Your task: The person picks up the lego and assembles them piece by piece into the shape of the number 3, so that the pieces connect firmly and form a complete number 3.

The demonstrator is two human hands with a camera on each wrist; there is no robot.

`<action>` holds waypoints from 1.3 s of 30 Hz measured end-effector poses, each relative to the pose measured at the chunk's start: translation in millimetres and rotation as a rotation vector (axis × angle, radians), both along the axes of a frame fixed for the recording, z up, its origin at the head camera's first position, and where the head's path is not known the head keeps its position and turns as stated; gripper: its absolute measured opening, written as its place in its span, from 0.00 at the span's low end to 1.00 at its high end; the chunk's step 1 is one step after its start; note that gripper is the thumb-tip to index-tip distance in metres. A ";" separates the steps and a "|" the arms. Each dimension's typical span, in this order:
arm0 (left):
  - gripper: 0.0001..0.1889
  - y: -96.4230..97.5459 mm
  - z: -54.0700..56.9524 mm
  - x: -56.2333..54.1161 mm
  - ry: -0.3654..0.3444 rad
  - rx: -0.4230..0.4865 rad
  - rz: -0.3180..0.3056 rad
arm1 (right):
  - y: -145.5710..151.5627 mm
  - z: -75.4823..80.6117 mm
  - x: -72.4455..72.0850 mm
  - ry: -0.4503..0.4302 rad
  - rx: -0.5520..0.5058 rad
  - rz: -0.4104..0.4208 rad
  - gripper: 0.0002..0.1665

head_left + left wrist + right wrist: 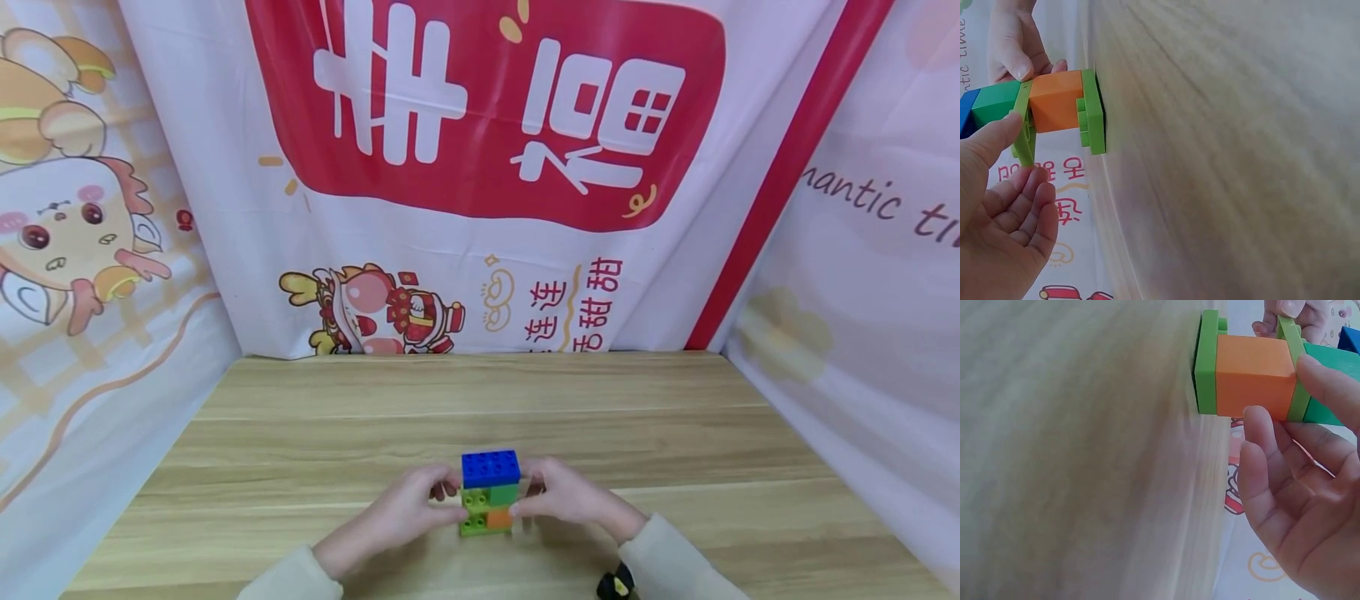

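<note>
A small stack of toy building bricks stands upright on the wooden table. A light green plate point(1093, 112) forms its base, under an orange brick point(1255, 376). Over the orange brick lies a second light green plate point(1025, 140), then a green brick point(504, 495), with a blue brick point(491, 468) on top. My left hand point(411, 506) pinches the free end of the upper light green plate between thumb and fingertips. On the other side my right hand point(564, 494) holds the stack at that plate's level, thumb against its edge, fingers beside the orange brick.
The wooden table point(480, 392) runs back to a printed white and red cloth point(480, 225). Printed cloths also hang at the left and right sides. A small black object with a yellow mark point(615, 582) is beside the right sleeve at the near edge.
</note>
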State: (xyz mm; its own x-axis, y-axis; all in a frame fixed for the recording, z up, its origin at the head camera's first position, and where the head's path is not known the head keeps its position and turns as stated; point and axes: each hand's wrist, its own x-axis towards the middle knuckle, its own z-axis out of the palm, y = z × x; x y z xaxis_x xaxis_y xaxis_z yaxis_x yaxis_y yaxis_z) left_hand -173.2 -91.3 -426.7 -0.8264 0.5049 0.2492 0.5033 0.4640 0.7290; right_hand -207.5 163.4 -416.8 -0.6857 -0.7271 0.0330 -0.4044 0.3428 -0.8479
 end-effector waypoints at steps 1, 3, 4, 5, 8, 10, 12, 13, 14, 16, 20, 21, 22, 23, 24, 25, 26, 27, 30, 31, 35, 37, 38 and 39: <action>0.13 -0.5 0.3 -0.5 0.002 0.004 -0.002 | -0.3 0.9 0.1 0.002 0.006 -0.006 0.16; 0.13 -1.4 0.8 -1.8 0.003 0.008 -0.004 | -0.8 2.7 -0.1 -0.003 0.021 -0.019 0.15; 0.13 -1.8 1.2 -2.5 -0.001 0.014 -0.006 | -0.9 3.6 -0.3 -0.009 0.031 -0.028 0.15; 0.13 -2.1 1.6 -3.3 -0.007 0.018 -0.004 | -1.1 4.2 -0.8 -0.014 0.040 -0.035 0.14; 0.14 -3.0 2.2 -6.1 -0.033 0.019 0.006 | -1.8 6.5 -2.9 -0.037 0.060 -0.050 0.13; 0.14 -3.9 2.6 -8.5 -0.049 0.019 0.013 | -2.6 7.5 -4.8 -0.050 0.062 -0.052 0.12; 0.15 -4.9 2.7 -11.3 -0.056 0.021 0.016 | -3.7 7.9 -7.2 -0.067 0.060 -0.052 0.13; 0.14 -5.5 2.7 -12.9 -0.057 0.021 0.019 | -4.4 8.0 -8.5 -0.076 0.055 -0.051 0.13; 0.15 -6.0 2.7 -14.6 -0.056 0.018 0.023 | -5.0 8.0 -9.9 -0.093 0.049 -0.055 0.14; 0.15 -7.2 2.7 -18.3 -0.061 0.013 0.030 | -6.3 7.6 -13.1 -0.125 0.039 -0.061 0.14; 0.16 -9.4 3.4 -26.5 -0.107 0.019 0.036 | -9.3 7.1 -20.3 -0.170 0.020 -0.088 0.14; 0.16 -9.9 3.8 -28.4 -0.123 0.025 0.035 | -9.8 6.6 -22.3 -0.170 0.019 -0.090 0.14; 0.16 -10.3 4.0 -30.2 -0.142 0.030 0.035 | -10.4 5.3 -25.0 -0.166 0.015 -0.091 0.14; 0.17 -10.7 4.3 -31.9 -0.159 0.037 0.035 | -11.0 4.2 -27.4 -0.160 0.015 -0.091 0.13; 0.17 -11.0 4.4 -33.3 -0.171 0.040 0.038 | -11.4 3.3 -29.6 -0.159 0.009 -0.087 0.13; 0.17 -11.3 4.2 -34.6 -0.185 0.043 0.045 | -11.8 2.0 -31.9 -0.157 0.008 -0.082 0.13; 0.18 -11.7 3.9 -35.9 -0.196 0.045 0.053 | -12.3 1.1 -34.1 -0.155 0.007 -0.079 0.13; 0.19 -12.2 3.5 -37.1 -0.207 0.048 0.064 | -12.9 0.2 -36.3 -0.152 0.007 -0.074 0.13; 0.20 -13.5 1.6 -41.3 -0.239 0.054 0.101 | -14.8 -0.4 -41.6 -0.171 0.008 -0.079 0.14; 0.21 -14.1 0.8 -43.0 -0.252 0.056 0.113 | -15.5 -0.6 -43.5 -0.178 0.011 -0.084 0.14; 0.22 -15.4 -1.0 -49.0 -0.305 0.065 0.128 | -18.0 -2.6 -50.7 -0.208 0.009 -0.103 0.15; 0.21 -15.4 -0.9 -51.0 -0.319 0.071 0.121 | -19.1 -4.2 -54.0 -0.212 0.011 -0.115 0.15; 0.20 -15.0 -0.9 -52.0 -0.318 0.070 0.116 | -19.6 -4.9 -55.4 -0.213 0.012 -0.123 0.15; 0.19 -14.6 -0.6 -52.6 -0.317 0.069 0.113 | -20.1 -5.5 -56.5 -0.213 0.013 -0.132 0.15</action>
